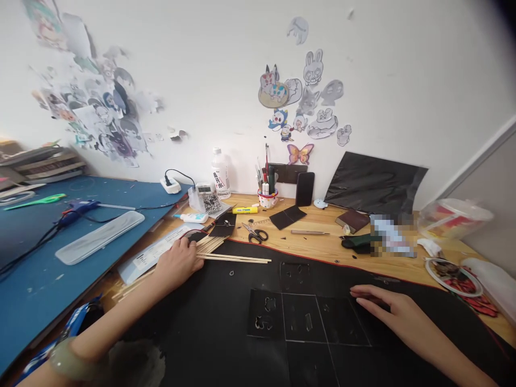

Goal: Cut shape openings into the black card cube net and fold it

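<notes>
My left hand (180, 262) is closed over some thin wooden sticks (237, 259); two of them reach out to the right past its fingers, and more lie in a bundle behind it. My right hand (389, 305) hovers or rests near the right edge of a cross-shaped black card (298, 333), fingers stretched and thumb apart, with nothing in it. Pale lines divide the card into panels, several with small cut-out shapes. The card lies on a black mat (201, 333).
Scissors (256, 234), a wooden-handled craft knife (309, 233), a yellow tube (245, 210) and a pen cup (267, 198) sit behind the mat. A phone (305, 189) leans on the wall. At left, a glue gun (80, 207) and clear case (100, 236) lie on a blue surface.
</notes>
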